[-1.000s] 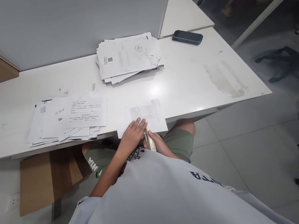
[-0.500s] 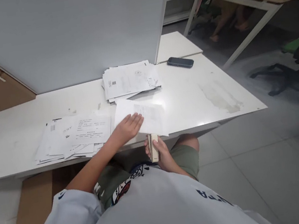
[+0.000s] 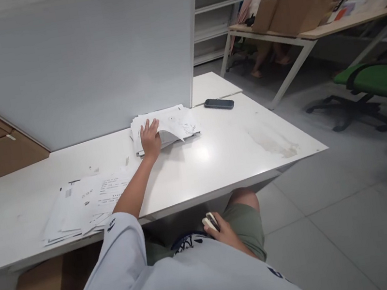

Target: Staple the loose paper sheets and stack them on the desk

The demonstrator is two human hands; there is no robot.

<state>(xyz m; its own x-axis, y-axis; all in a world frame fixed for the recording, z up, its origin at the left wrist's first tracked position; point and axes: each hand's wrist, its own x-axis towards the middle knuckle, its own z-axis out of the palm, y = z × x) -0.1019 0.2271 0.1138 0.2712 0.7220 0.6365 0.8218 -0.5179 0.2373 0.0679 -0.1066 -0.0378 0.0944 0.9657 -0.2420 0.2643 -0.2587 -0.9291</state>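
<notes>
My left hand (image 3: 150,137) reaches across the white table (image 3: 224,155) and lies flat, fingers spread, on the far stack of printed papers (image 3: 175,123) by the partition; the top sheet curls up beside it. My right hand (image 3: 222,228) rests in my lap below the table edge, closed round a small cream stapler (image 3: 210,220). A second, fanned pile of printed sheets (image 3: 81,204) lies at the near left of the table, beside my left forearm.
A dark phone (image 3: 219,104) lies at the table's far right corner. A grey partition (image 3: 74,66) stands behind the table. A green office chair (image 3: 382,83) and a wooden bench with cardboard boxes (image 3: 303,0) stand to the right. Another person's legs (image 3: 268,57) show under that bench.
My left hand has moved from the near table edge to the far stack, taking the sheet there. My right hand has dropped lower into my lap with the stapler. The view has tilted up.
</notes>
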